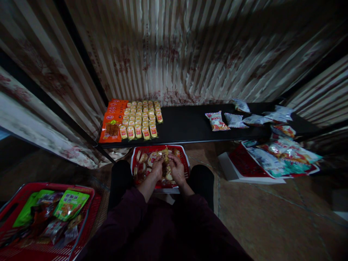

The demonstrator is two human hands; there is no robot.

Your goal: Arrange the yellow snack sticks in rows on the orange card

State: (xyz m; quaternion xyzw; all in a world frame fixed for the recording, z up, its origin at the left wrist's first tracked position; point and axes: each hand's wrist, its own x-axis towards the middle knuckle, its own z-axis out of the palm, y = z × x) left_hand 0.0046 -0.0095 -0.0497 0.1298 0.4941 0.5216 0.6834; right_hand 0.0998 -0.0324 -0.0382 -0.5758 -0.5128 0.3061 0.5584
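Two bare hands meet over a red basket (185, 159) between the person's knees (201, 183): left hand (156, 170) and right hand (177, 172), both with a narrow grip, fingers pinched in on one small wrapped snack (165, 153). Can't read its label, and the hands themselves hide a good part of it, so its shape is hard to make out. More wrapped snacks (141, 156) lie in the basket, partly covered by the hands. Just beyond, a black shelf (183, 123) carries rows of yellow packets (138, 131) beside orange bags (111, 123); the back rows kinda blur together. Further right on it, some white bags (216, 121), print mostly too dim for me. The right-hand basket (237, 158) is half hidden under its own bags (292, 154), and the lower-left basket (97, 203) is cut off by the frame edge.
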